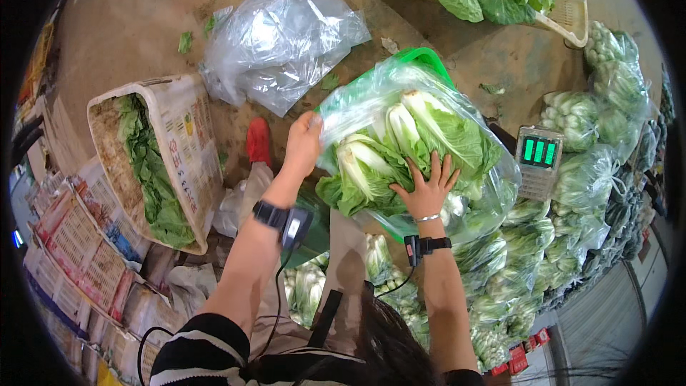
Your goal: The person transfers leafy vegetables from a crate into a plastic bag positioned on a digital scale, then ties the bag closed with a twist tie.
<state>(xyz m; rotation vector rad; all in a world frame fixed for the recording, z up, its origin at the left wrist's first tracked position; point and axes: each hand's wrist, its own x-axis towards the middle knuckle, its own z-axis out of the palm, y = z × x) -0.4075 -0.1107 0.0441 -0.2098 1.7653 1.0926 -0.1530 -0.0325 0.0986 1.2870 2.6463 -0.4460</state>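
Observation:
My left hand [303,142] pinches the edge of a clear plastic bag [353,110] at the left side of a green plastic basket [431,59]. The bag lines this basket and spreads over its rim. Several leafy Chinese cabbages [364,169] lie in the bag, their white stem ends pointing up and away from me. Flat on the green leaves rests my right hand [429,187], fingers spread, gripping nothing. What supports the basket is mostly hidden beneath it.
A digital scale display [537,158] stands right of the basket, beside many bagged vegetables [579,182]. On the left, a tilted white crate [185,155] holds loose leaves. A clear plastic bundle [284,37] lies ahead on the floor. Another crate [573,5] of greens is at the top right.

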